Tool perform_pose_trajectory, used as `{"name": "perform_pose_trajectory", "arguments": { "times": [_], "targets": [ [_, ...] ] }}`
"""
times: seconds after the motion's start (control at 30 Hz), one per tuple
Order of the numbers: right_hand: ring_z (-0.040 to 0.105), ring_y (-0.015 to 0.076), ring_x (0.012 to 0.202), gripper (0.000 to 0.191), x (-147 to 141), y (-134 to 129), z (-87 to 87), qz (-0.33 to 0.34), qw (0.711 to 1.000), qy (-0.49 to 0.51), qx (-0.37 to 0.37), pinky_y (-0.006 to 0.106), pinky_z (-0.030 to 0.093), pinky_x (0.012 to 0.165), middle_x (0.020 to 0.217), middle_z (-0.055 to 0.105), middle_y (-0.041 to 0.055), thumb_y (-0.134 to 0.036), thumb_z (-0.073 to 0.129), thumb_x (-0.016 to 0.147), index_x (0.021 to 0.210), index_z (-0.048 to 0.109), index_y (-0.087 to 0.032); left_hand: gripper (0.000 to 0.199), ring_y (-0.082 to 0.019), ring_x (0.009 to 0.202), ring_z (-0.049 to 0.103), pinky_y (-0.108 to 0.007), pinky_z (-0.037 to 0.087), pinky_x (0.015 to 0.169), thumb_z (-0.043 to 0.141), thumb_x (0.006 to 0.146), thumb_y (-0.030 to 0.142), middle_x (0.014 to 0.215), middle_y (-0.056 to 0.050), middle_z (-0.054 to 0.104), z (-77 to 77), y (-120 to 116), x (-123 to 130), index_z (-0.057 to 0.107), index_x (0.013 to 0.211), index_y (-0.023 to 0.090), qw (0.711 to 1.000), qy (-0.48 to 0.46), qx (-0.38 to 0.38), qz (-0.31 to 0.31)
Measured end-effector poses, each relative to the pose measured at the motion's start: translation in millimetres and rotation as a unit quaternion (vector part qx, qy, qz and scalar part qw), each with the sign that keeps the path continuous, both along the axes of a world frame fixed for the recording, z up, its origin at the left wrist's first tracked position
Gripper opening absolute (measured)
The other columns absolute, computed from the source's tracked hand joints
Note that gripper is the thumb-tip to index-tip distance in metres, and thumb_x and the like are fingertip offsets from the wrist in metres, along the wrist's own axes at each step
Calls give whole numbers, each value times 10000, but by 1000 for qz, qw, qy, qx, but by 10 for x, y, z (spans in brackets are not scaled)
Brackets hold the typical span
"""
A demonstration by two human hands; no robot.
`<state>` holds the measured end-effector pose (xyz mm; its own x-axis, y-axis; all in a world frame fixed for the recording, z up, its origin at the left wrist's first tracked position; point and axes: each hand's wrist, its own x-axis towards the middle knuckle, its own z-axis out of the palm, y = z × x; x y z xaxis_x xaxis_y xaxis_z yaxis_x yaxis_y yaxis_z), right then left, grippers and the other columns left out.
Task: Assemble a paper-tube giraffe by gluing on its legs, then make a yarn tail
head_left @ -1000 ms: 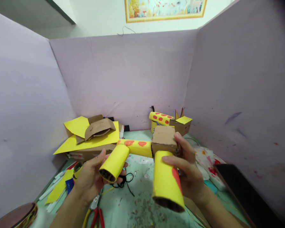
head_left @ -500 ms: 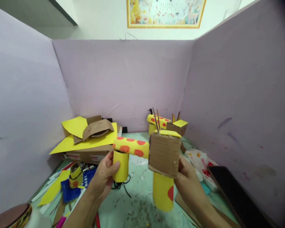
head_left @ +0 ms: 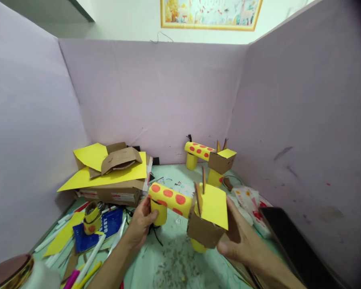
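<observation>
Between my hands is a cardboard giraffe model [head_left: 170, 198]: a yellow tube body with orange-red spots, yellow tube legs and a brown box head [head_left: 209, 230]. The head has a yellow top and two upright brown strips. My left hand [head_left: 141, 222] is closed around the rear leg [head_left: 159, 213], thumb in front. My right hand [head_left: 237, 237] grips the right side of the box head, its thumb near the lower edge; some fingers are hidden behind. The front leg shows only partly below the head. A similar spotted model [head_left: 200, 150] stands at the back, with a black tuft at its rear.
Yellow sheets and cardboard scraps lie on a cardboard box [head_left: 108, 193] at back left. Nearer are a blue packet [head_left: 108, 224], a spotted yellow roll [head_left: 92, 226], markers and a jar [head_left: 12, 273]. At right are a plastic bag [head_left: 248, 200] and a dark flat object [head_left: 295, 245]. Pale panels enclose the table.
The held model has tilted and turned, so the head's yellow top now faces me and the front leg is mostly hidden. The head has come lower; my view has shifted slightly.
</observation>
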<state>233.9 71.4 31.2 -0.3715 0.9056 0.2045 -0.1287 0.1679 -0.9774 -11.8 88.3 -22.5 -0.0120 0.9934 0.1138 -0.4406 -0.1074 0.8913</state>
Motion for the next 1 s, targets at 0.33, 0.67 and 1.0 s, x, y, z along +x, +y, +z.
{"name": "perform_pose_trajectory", "arguments": {
  "times": [0.33, 0.67, 1.0],
  "targets": [
    [634, 290, 900, 741, -67, 253, 68, -189, 982, -6, -14, 400, 535, 715, 1056, 637, 99, -313, 810, 500, 1150, 466, -222, 718, -291, 1215, 451, -409, 387, 968, 641, 676, 393, 1334, -181, 465, -227, 91, -32, 383, 1295, 139, 952, 250, 1, 175],
    [551, 287, 1072, 812, -517, 1686, 112, -315, 941, -23, 124, 432, 435, 936, 1155, 579, 120, -316, 822, 445, 1148, 438, -181, 278, -240, 937, 580, -419, 425, 886, 514, 659, 146, 989, -75, 635, -365, -42, 80, 633, 905, 191, 899, 384, 5, 212],
    [538, 295, 1098, 814, -877, 2110, -331, -329, 940, -31, 90, 434, 423, 945, 1213, 538, 150, -353, 787, 487, 1178, 389, -189, 276, -262, 976, 579, -450, 429, 902, 472, 678, 103, 1000, -108, 642, -418, -47, 92, 627, 891, 187, 872, 445, 19, 202]
  ]
}}
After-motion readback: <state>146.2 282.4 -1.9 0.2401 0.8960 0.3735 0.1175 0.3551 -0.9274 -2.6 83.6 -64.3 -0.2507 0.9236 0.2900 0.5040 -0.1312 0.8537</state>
